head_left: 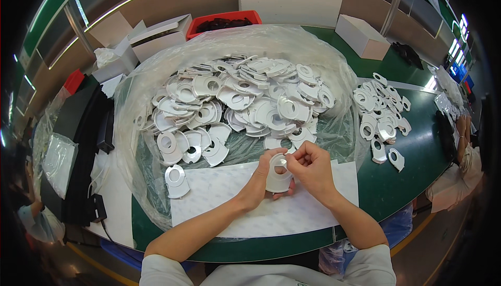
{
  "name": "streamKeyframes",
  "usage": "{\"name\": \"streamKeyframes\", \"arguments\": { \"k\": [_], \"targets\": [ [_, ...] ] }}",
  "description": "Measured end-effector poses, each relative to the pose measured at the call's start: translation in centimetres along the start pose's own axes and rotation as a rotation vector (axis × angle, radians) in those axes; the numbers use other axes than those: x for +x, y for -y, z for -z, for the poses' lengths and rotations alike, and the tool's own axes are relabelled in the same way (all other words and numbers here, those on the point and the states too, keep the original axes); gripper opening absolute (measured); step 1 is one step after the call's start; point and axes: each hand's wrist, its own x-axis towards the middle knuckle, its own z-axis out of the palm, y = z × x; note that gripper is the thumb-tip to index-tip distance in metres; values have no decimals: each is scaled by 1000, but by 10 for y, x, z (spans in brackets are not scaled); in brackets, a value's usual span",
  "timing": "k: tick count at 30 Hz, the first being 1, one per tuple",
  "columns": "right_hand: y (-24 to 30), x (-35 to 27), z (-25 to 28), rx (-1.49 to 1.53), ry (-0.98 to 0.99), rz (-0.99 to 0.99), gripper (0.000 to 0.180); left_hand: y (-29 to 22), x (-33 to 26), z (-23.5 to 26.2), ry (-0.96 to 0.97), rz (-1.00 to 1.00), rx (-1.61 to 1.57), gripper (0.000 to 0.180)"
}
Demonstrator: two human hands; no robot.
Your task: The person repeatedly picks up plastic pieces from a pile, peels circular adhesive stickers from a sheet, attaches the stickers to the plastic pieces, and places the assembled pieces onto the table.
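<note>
My left hand (pixel 259 177) is closed around the left side of a white plastic part (pixel 279 182), a flat plate with a round hole, held upright over a white paper sheet (pixel 229 210). At the top right of this part, my right hand (pixel 314 171) has its fingers pinched together. Whatever is between those fingertips is too small to make out. Just beyond my hands lies a large heap of similar white parts (pixel 261 109) on a clear plastic bag (pixel 136 153). One single white part (pixel 177 191) rests at the sheet's left edge.
A smaller group of white parts (pixel 387 129) lies on the green table (pixel 417 153) to the right. At the back stand a red bin (pixel 255 17) with dark items, open white boxes (pixel 162 33) and a white carton (pixel 360 38). Other people's arms show at both sides.
</note>
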Motion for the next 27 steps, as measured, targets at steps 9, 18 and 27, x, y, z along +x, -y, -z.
{"name": "streamKeyframes", "arguments": {
  "k": [9,18,27],
  "targets": [
    [23,-5,4,-718,-9,262,34,-3,7,-1,-75,57,60,92],
    [10,5,23,-175,215,-13,14,-6,9,3,-86,143,-168,89],
    [0,38,84,624,-410,-39,16,-71,-8,25,-164,-129,876,35]
  ]
}}
